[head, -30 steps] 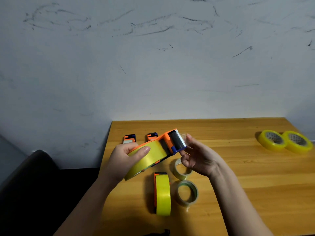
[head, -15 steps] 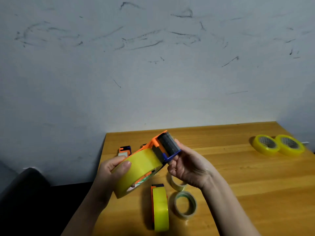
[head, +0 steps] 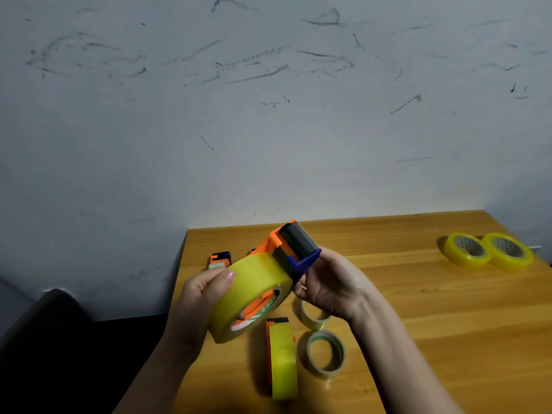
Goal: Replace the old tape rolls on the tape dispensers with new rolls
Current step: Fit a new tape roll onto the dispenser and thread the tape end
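An orange tape dispenser (head: 276,243) with a black roller and blue clip carries a full yellow tape roll (head: 254,282). My left hand (head: 203,297) grips the roll from the left, thumb on its face. My right hand (head: 331,282) holds the dispenser's blue front end, fingers curled under it. Both hold it tilted above the wooden table (head: 418,339). Below it a second dispenser with a yellow roll (head: 282,358) lies on the table. Two nearly spent clear rolls (head: 325,352) (head: 312,316) lie to its right. Two new yellow rolls (head: 467,251) (head: 509,251) sit at the far right.
Another orange and blue dispenser (head: 219,259) lies near the table's back left corner. A second one behind it is mostly hidden by the held dispenser. A grey scuffed wall stands behind the table. A dark chair back (head: 44,324) is at the lower left, off the table's left edge.
Both hands have lifted the dispenser and tilted it, so the roller end points up and back. The roll's side now faces me. The view has tipped upward.
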Tool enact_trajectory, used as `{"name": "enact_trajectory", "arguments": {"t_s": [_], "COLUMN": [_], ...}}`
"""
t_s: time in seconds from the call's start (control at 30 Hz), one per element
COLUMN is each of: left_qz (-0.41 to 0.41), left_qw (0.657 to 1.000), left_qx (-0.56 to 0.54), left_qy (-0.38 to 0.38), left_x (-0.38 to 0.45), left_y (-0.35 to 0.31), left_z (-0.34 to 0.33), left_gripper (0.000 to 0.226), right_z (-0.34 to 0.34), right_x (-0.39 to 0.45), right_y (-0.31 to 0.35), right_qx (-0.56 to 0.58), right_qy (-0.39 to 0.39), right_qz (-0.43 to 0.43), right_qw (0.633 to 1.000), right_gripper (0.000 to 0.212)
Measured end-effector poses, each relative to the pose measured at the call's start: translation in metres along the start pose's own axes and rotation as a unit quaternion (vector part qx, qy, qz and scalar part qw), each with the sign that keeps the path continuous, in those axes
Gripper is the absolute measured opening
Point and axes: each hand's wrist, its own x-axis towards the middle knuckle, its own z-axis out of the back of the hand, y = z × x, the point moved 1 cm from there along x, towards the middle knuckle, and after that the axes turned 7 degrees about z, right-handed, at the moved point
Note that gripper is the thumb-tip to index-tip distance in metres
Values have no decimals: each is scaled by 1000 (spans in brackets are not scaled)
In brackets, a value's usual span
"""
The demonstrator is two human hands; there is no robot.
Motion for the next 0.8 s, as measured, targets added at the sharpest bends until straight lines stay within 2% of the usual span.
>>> {"name": "enact_trajectory", "arguments": {"t_s": [0.07,0.17,0.23,0.33,0.47,0.5,0.57,0.67,0.8], "left_qz": [-1,14,31,48,49,54,69,109,137], "left_qw": [1000,999,998,993,991,990,988,983,978], "left_qx": [-7,-30,-49,-89,-102,-109,-119,-128,-148], "left_qy": [-16,-33,-40,-61,-68,-69,-69,-68,-62], "left_x": [-1,-1,-1,-1,1,2,3,3,2], "left_y": [-1,-4,-5,-6,-10,-11,-11,-7,-5], "left_z": [-5,-11,-17,-25,-32,-33,-35,-39,-44], "left_gripper": [53,46,38,40,44,43,40,42,42], "right_z": [4,4,2,0,3,5,7,8,12], "right_x": [3,4,5,10,16,17,17,14,11], "right_y": [0,-2,-6,-14,-14,-13,-11,-8,-9], "right_qx": [1,-14,10,111,120,106,82,56,39], "right_qy": [-2,-34,-48,-59,-60,-67,-81,-104,-127], "right_qz": [-10,-13,6,80,130,133,141,166,179], "right_qw": [1000,999,999,989,982,983,983,979,975], "right_gripper": [37,17,21,43,98,105,101,64,56]}}
